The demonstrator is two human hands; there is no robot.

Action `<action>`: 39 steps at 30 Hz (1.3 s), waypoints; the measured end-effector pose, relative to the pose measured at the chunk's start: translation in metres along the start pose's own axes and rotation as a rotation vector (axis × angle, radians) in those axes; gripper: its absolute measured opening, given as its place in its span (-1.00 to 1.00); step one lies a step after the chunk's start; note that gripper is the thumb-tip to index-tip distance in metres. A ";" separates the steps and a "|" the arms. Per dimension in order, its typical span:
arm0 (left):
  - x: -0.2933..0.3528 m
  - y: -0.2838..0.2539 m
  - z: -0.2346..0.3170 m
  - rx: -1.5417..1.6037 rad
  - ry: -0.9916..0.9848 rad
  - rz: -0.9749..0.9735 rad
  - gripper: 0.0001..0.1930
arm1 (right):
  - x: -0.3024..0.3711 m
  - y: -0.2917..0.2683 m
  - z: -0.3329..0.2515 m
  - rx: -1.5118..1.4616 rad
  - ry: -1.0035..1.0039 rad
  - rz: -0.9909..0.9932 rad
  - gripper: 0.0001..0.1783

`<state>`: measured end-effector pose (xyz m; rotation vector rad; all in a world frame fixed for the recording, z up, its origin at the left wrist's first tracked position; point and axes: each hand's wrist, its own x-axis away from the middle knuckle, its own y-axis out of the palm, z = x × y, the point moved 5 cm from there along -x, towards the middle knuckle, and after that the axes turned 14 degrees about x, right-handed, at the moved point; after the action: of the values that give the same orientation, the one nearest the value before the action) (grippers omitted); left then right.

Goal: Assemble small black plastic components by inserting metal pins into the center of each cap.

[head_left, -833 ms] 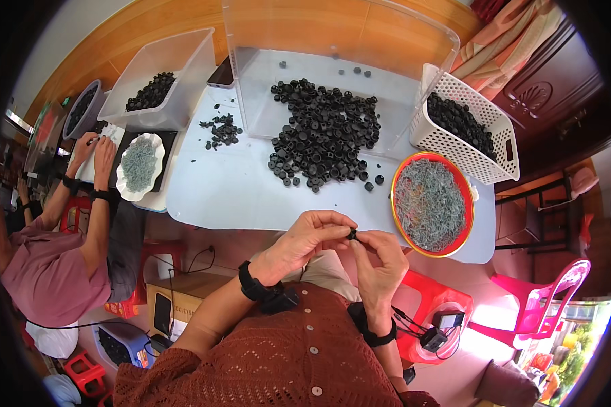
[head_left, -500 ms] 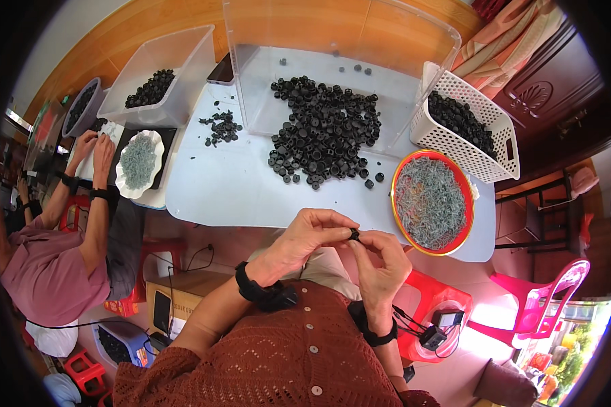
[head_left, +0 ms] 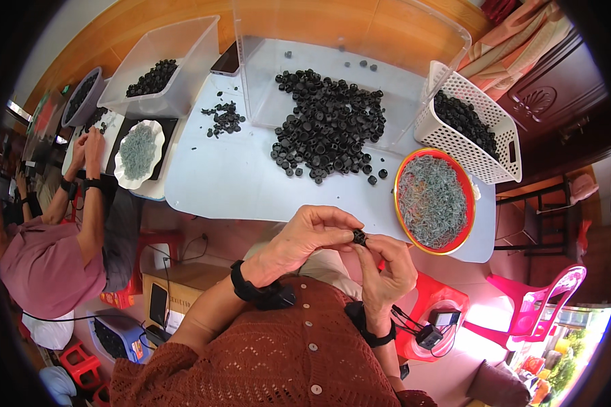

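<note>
Currently: one small black cap [head_left: 359, 237], pinched between fingertips of left hand [head_left: 312, 237] and right hand [head_left: 387, 271] just off the counter [head_left: 237, 183] edge; judged light, rigid, smooth plastic, best held by its rim between thumb and forefinger.

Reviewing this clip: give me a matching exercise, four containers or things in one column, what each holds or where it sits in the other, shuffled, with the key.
Things:
1. red-rimmed round tray
2. white lattice basket
3. small black part
4. white scalloped dish

Matches:
A. pinched between the left hand and right hand
B. holds black parts, at the table's right end
C. in front of the other person
D. holds grey-green bits, beside the basket

Pairs: 1-D, 2-B, 3-A, 4-C
</note>
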<state>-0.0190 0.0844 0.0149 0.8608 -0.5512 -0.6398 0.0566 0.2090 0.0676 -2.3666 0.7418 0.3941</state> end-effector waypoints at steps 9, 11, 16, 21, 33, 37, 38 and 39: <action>0.001 -0.001 0.000 0.017 0.004 -0.007 -0.79 | 0.003 0.000 -0.001 0.031 -0.072 0.004 -0.73; 0.001 -0.001 0.000 0.025 -0.002 -0.004 -0.79 | 0.003 0.001 0.000 0.030 -0.065 0.003 -0.74; 0.001 -0.002 -0.002 0.038 -0.009 0.002 -0.79 | 0.003 0.000 0.003 0.016 -0.003 -0.003 -0.75; 0.001 0.000 -0.002 0.023 0.017 -0.001 -0.81 | 0.002 -0.002 0.000 0.044 -0.050 0.020 -0.75; 0.007 0.006 0.003 0.017 0.042 0.020 -0.83 | 0.001 -0.004 -0.009 -0.003 -0.129 0.048 -0.75; 0.007 0.010 0.002 -0.016 0.079 0.020 -0.82 | 0.002 -0.005 -0.008 -0.007 -0.124 0.054 -0.75; 0.008 0.011 0.002 -0.016 0.078 0.019 -0.82 | 0.003 -0.005 -0.008 0.009 -0.117 0.051 -0.75; 0.008 0.012 0.003 -0.012 0.103 0.011 -0.82 | 0.003 -0.005 -0.008 0.024 -0.111 0.048 -0.75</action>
<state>-0.0119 0.0835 0.0279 0.8736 -0.4581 -0.5845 0.0628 0.2065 0.0747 -2.2873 0.7491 0.5290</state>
